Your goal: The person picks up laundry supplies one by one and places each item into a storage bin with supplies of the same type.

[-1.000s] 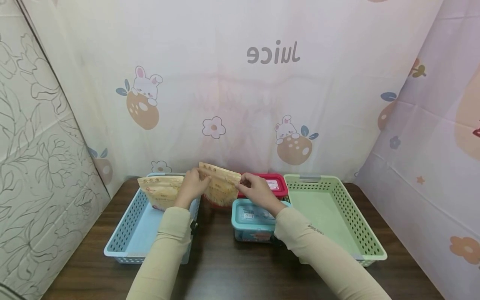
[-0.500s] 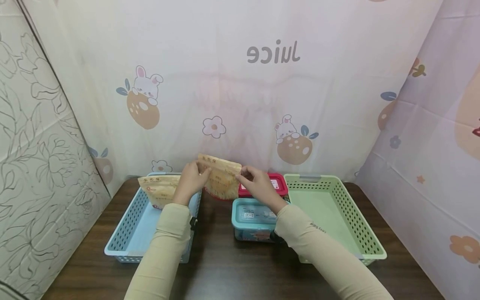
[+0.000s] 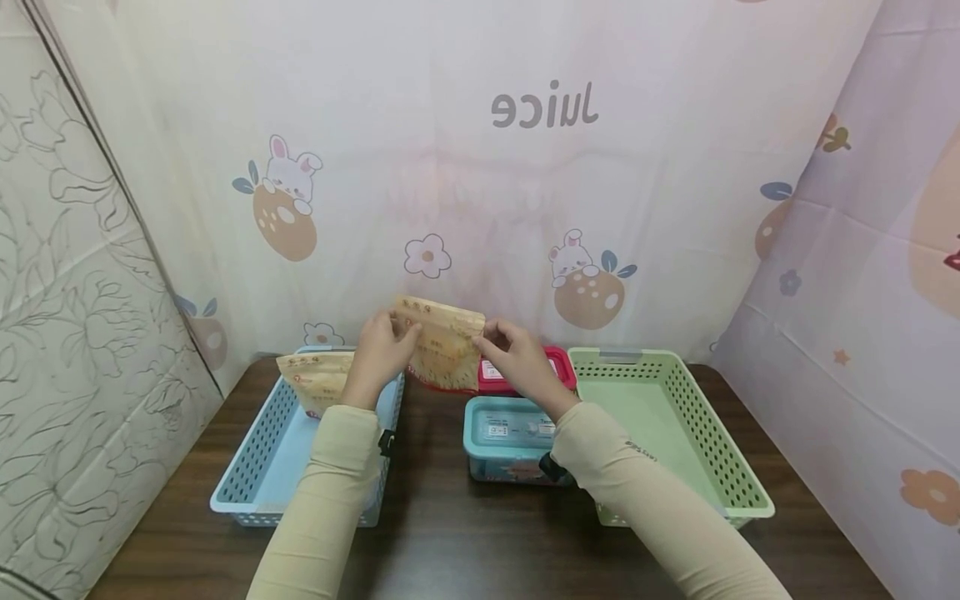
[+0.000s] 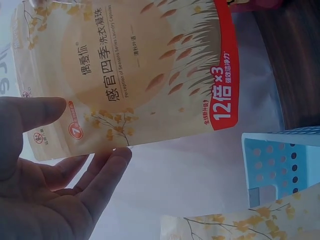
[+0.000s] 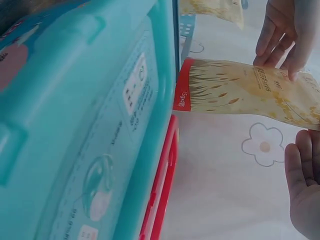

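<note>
Between my two hands a beige laundry capsule pouch (image 3: 444, 354) with a red bottom band hangs upright, its printed front towards me. My left hand (image 3: 380, 354) pinches its left edge, thumb on the front and fingers behind, as the left wrist view shows of the pouch (image 4: 145, 65). At the upper right edge, my right hand (image 3: 525, 367) pinches the pouch between thumb and fingers. A second beige pouch (image 3: 318, 382) leans upright in the blue basket (image 3: 258, 450), partly covered by my left hand. The right wrist view has the held pouch (image 5: 235, 87) side-on.
A turquoise lidded box (image 3: 498, 437) stands on the dark wooden table (image 3: 450, 542) below my right hand. Behind it is a red lidded box (image 3: 564, 371), partly hidden by the hand. A green basket (image 3: 645, 433) stands to the right, and a printed curtain (image 3: 450, 167) hangs behind.
Both hands have lifted the held pouch upward, a little away from the table, and more of its lower part shows. The baskets and boxes have stayed where they were.
</note>
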### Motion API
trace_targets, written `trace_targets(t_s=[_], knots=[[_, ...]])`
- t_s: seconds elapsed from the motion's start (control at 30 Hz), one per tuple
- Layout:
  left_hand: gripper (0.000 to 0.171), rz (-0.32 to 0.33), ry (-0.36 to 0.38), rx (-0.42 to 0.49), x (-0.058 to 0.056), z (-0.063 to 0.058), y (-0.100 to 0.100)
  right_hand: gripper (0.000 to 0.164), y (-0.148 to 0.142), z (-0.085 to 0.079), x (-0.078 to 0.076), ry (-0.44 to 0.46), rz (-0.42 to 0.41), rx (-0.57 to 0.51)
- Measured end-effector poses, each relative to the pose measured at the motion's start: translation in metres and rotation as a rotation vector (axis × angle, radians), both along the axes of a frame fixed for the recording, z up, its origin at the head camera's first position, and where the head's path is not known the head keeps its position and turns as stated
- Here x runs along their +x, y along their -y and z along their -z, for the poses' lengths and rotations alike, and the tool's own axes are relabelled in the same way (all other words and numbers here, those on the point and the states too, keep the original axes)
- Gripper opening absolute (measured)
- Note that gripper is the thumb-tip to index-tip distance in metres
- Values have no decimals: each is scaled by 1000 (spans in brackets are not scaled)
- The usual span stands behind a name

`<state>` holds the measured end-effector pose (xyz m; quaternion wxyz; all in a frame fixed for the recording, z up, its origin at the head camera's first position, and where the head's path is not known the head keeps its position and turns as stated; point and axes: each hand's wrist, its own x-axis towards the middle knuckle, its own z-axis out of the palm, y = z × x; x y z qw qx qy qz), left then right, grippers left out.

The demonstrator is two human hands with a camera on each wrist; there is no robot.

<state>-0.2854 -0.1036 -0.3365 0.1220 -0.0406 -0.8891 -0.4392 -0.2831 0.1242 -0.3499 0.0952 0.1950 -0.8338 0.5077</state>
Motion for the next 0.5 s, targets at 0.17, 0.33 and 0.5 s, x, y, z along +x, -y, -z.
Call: trace_targets(t_s=[0.17,0.33,0.5], knots=[[46,-10,-16,23,1,-1,0,16,-1,-4,2,18,-9,-21],[44,-14,-37,39,3,-3,0,16,-2,-8,4,16,-14,-36],[42,-27,-59,65,3,-1,1,15,-2,-9,4,18,-13,-51]])
